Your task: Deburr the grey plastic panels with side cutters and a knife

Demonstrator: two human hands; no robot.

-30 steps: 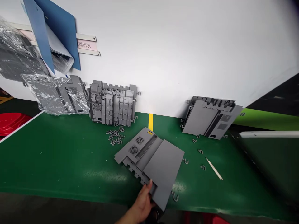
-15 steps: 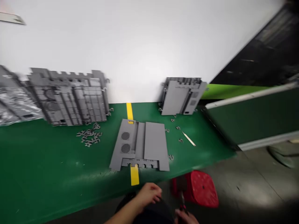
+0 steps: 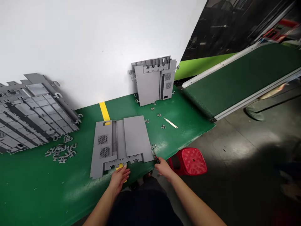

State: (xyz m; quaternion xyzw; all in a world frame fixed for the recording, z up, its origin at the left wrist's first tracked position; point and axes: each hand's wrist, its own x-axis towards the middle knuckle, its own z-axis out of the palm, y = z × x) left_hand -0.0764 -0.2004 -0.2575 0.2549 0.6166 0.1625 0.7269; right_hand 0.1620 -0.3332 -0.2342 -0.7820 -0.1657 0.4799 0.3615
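On the green table point(image 3: 42, 188), near side, lies the grey panel point(image 3: 135, 135), judged light, stiff, best held by its edges; right hand point(image 3: 162, 168) clamped on a dark-handled tool point(image 3: 156, 158), left hand point(image 3: 119, 179) unclenched, panel contact unclear.

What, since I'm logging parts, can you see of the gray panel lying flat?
The gray, plastic-looking panel lies flat on the green table across a yellow stripe. Two mesh grilles sit left of a recessed channel, a raised section right. Its near edge is notched; two hooks jut from the right. The left grip is at the near edge, a tool in the right grip by the near right corner; contact is unclear.
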